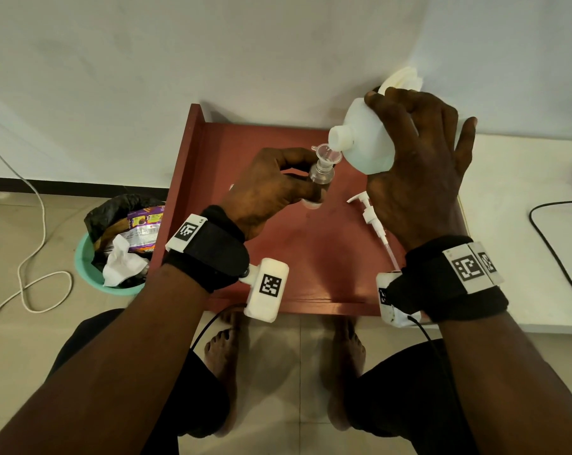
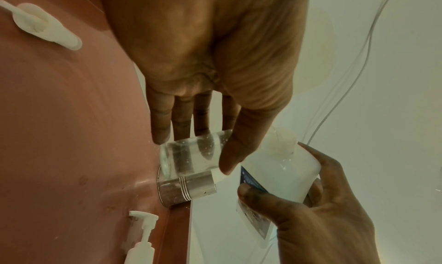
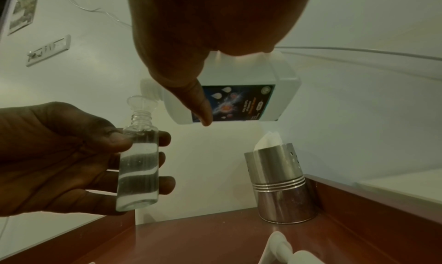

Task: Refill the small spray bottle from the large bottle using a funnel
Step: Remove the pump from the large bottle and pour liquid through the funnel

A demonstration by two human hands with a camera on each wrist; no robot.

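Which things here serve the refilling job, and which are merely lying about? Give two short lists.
In use:
small bottle, held by the left hand
funnel in its neck
large bottle, tipped over the funnel by the right hand

Lying about:
pump on the tray
steel holder with tissue
bin of rubbish on the floor

Behind the right hand, the large bottle is mostly hidden overhead; its label print is too small to read, and any pouring stream cannot be made out.
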